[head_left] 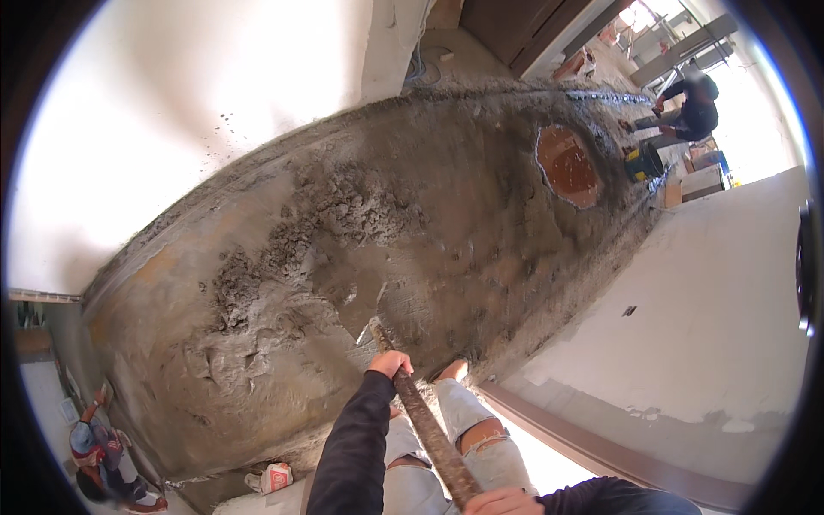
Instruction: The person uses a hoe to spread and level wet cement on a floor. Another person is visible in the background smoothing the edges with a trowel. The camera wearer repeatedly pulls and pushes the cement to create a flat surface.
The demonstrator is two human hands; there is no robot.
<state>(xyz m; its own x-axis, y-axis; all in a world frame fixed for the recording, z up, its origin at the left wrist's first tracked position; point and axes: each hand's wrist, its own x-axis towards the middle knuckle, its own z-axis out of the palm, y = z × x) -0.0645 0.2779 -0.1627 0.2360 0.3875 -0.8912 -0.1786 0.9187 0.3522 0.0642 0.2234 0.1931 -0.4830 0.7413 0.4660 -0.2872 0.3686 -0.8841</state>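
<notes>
My left hand [390, 364] is wrapped round the upper part of a long, mortar-caked wooden handle in view, and my right hand [502, 502] grips its near end at the lower edge. The handle belongs to what looks like a shovel [429, 427]. Its blade lies in wet grey mortar and is smeared with it, so its outline is hard to make out. Beyond and left of the blade is a crumbly heap of mortar [343, 210]. Smoother wet mortar [463, 223] spreads to the right. My legs stand close behind the handle.
A reddish-brown puddle [568, 167] lies at the far right, near a dark bucket [642, 161]. One person [691, 107] sits or crouches beyond it; another [103, 463] crouches at lower left. A bag [276, 477] sits by the near edge. Walls flank the floor.
</notes>
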